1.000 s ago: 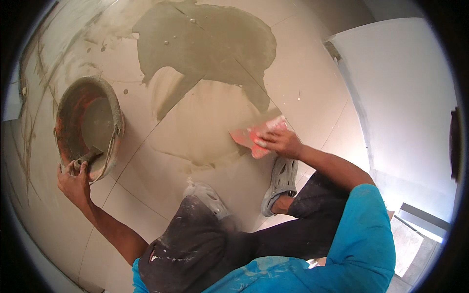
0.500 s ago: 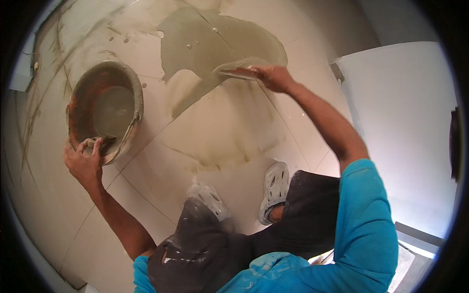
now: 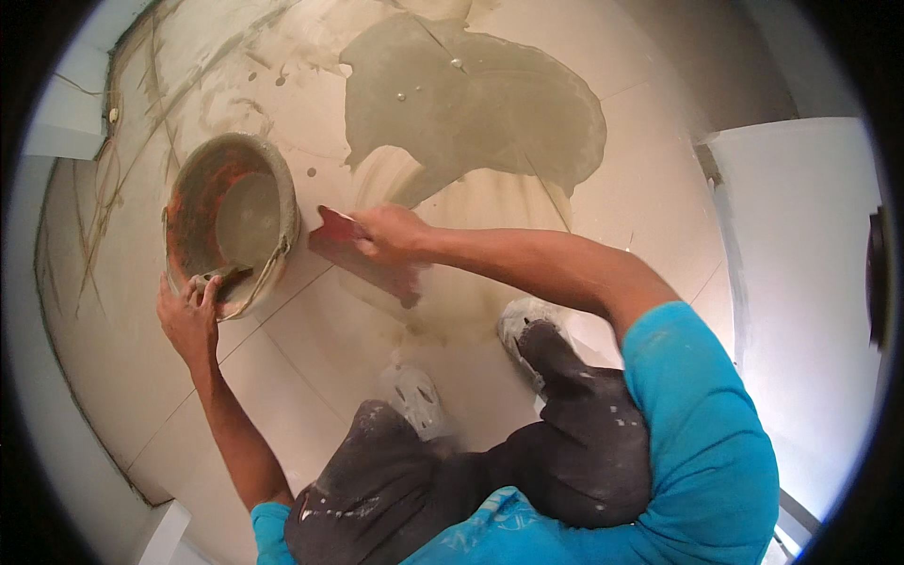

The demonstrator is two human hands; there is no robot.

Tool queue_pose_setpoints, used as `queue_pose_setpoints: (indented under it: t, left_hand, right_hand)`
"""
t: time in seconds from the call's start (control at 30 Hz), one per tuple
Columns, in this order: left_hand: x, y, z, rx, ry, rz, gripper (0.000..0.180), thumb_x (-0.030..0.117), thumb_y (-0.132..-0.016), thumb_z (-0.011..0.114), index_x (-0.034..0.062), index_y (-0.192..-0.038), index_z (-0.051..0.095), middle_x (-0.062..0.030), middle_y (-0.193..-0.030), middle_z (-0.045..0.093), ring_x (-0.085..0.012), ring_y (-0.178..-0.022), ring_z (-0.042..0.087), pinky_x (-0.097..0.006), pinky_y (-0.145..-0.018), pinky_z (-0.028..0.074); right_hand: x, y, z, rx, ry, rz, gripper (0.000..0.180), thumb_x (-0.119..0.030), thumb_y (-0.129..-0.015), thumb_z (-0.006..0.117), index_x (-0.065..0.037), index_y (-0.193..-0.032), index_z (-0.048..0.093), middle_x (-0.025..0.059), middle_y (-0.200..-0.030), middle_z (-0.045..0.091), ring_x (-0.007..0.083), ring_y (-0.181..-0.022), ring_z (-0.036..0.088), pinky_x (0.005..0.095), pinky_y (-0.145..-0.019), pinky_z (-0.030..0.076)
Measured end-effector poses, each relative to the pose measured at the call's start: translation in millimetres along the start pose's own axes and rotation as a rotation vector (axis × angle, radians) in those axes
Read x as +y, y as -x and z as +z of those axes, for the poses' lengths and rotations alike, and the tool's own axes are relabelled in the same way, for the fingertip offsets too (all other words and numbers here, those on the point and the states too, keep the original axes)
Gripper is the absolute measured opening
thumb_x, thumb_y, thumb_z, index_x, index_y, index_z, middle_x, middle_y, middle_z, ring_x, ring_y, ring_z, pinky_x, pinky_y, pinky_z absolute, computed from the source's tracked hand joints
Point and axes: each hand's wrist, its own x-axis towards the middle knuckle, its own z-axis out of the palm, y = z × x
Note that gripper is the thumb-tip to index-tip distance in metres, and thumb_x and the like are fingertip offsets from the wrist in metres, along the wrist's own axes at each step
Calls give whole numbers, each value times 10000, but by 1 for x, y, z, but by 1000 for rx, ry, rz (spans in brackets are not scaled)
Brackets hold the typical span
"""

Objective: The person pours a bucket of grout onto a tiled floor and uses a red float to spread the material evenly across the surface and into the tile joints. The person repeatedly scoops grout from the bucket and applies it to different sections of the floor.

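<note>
My left hand [image 3: 189, 316] grips the near rim of an orange bucket [image 3: 195, 202] that holds grey slurry and stands on the tiled floor at the left. My right hand [image 3: 391, 234] is shut on a red float [image 3: 337, 228], held low over the tiles just right of the bucket. Beyond my right hand a wide patch of wet grey slurry [image 3: 490, 108] covers the tiles, with a thinner smeared streak running toward me.
I squat on pale floor tiles [image 3: 282, 377]; my two spattered shoes [image 3: 419, 400] are below my right arm. A white wall or panel [image 3: 810, 282] rises at the right, and a white skirting edge [image 3: 66, 118] runs along the left.
My right hand swung the float from the far slurry patch back left to beside the bucket. My left hand stays on the bucket rim.
</note>
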Motion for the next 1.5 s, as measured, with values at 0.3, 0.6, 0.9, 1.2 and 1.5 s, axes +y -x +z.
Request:
queue_pose_setpoints:
  t: [0.3,0.6,0.9,1.2,1.5]
  left_hand:
    - [17,-8,-5,-72,-41,84,462,416,-888,600,23,-1122,667,-182,-1401,432,-355,-1219,451,-418,-1018,366]
    - [23,-7,11,10,14,-26,457,397,-902,594,46,-1192,629,-181,-1420,414,-333,-1260,431,-417,-1034,351]
    - [43,-2,17,148,84,-69,406,377,-920,577,67,-1174,636,-160,-1385,464,-318,-1252,446,-415,-1044,330]
    - [48,0,18,173,94,-49,362,296,-926,584,27,-1165,628,-138,-1264,544,-286,-1191,488,-392,-1016,367]
    - [58,-2,19,192,200,-46,357,276,-924,598,11,-1162,625,-129,-1232,550,-268,-1177,497,-376,-1007,380]
  right_hand:
    - [63,-96,-50,140,48,-131,297,-161,-743,583,-58,-1017,628,207,-934,650,392,-888,618,462,-763,502]
    - [101,-167,-167,306,342,101,360,-227,-758,584,-79,-1083,625,186,-974,656,349,-901,633,448,-767,505]
    - [157,-170,-228,341,-60,121,273,-268,-735,650,-43,-889,664,145,-838,672,273,-770,652,377,-674,510]
    - [40,-208,-159,244,81,-16,430,-170,-712,659,-51,-1121,600,170,-1003,649,326,-937,633,431,-816,517]
    - [73,-273,-164,446,45,278,483,-202,-752,603,-9,-1192,554,206,-1167,603,342,-1093,590,400,-905,497]
